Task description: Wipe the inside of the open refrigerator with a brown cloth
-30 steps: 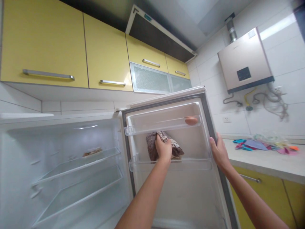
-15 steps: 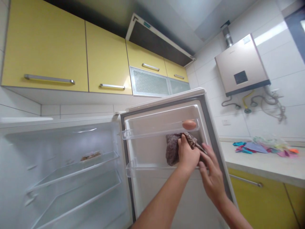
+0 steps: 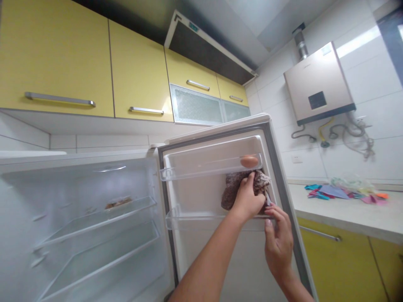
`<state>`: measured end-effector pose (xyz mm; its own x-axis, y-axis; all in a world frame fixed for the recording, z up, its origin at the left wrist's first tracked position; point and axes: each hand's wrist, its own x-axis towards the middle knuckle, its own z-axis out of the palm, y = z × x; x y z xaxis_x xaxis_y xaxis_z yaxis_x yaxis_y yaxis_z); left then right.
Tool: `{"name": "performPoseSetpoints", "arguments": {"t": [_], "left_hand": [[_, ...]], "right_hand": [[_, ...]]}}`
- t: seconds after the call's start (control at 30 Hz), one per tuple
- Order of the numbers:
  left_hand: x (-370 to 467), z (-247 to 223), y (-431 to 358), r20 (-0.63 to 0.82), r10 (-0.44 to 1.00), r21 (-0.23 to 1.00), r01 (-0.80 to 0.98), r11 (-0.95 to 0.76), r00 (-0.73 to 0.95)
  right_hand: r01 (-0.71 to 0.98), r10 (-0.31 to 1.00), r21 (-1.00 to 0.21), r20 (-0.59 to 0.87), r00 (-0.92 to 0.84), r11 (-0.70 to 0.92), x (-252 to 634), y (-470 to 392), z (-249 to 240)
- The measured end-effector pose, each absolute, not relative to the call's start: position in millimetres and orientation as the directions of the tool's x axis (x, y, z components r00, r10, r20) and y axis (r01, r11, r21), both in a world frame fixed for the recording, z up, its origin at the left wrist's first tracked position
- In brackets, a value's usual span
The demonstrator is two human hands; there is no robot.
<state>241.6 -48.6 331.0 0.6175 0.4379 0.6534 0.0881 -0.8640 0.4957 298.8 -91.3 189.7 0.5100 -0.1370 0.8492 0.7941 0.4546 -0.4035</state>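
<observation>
A brown, fuzzy cloth (image 3: 231,191) is bunched against the inside of the open fridge door, between its two clear shelves. My left hand (image 3: 250,199) is closed on it, knuckles outward. At the cloth's right end, my right hand (image 3: 279,237) has bent fingers pinched by a pale strip along its edge; the exact contact is partly hidden. An egg (image 3: 249,161) rests in the upper door shelf (image 3: 201,165), just above the cloth. Below my left hand runs the lower door shelf (image 3: 195,222).
To the left, the fridge interior has glass shelves (image 3: 103,222), with a small brownish item (image 3: 119,203) on the upper one. Colourful cloths and plastic (image 3: 336,191) lie on the counter (image 3: 346,212) at right. Yellow cabinets (image 3: 138,75) and a water heater (image 3: 319,84) hang above.
My left hand and the cloth have moved slightly up and right. The cloth is bunched differently, showing a paler fold. My right hand has dropped a little and its fingers are more bent.
</observation>
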Motion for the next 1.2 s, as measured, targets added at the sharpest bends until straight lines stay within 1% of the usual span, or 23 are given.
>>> {"name": "performPoseSetpoints", "arguments": {"t": [0.1,0.27,0.43,0.5,0.6,0.7,0.83,0.97,1.07,1.13,1.2], "left_hand": [[225,329,-34,0.645,0.531,0.508,0.211,-0.835,0.55],[192,325,-5,0.626,0.675,0.48,0.49,-0.728,0.39],[154,326,23,0.64,0.731,0.451,0.653,-0.608,0.238],[138,328,34,0.624,0.761,0.466,0.697,-0.545,0.178],[118,330,47,0.591,0.8,0.522,0.71,-0.473,0.098],[113,332,53,0.577,0.816,0.586,0.675,-0.449,0.042],[130,337,44,0.537,0.843,0.669,0.62,-0.408,-0.024],[162,339,19,0.508,0.859,0.707,0.599,-0.376,-0.06],[183,335,-5,0.537,0.844,0.685,0.585,-0.433,-0.004],[192,331,-19,0.571,0.814,0.635,0.574,-0.518,0.104],[198,326,-31,0.61,0.754,0.557,0.546,-0.626,0.242]], "right_hand": [[0.797,-0.11,-0.406,0.859,0.5,0.448,302,-95,189],[0.799,-0.078,-0.417,0.866,0.494,0.433,306,-96,190],[0.792,-0.079,-0.422,0.861,0.503,0.441,309,-93,189],[0.788,-0.074,-0.425,0.859,0.506,0.445,310,-92,188],[0.783,-0.075,-0.424,0.858,0.508,0.456,309,-93,189],[0.781,-0.09,-0.419,0.854,0.512,0.463,302,-94,192],[0.766,-0.119,-0.438,0.829,0.546,0.47,290,-92,198],[0.751,-0.132,-0.44,0.815,0.564,0.493,282,-92,199],[0.751,-0.122,-0.435,0.822,0.556,0.497,279,-94,197],[0.754,-0.11,-0.433,0.829,0.548,0.493,279,-96,195],[0.758,-0.108,-0.428,0.834,0.541,0.492,279,-97,193]]}}
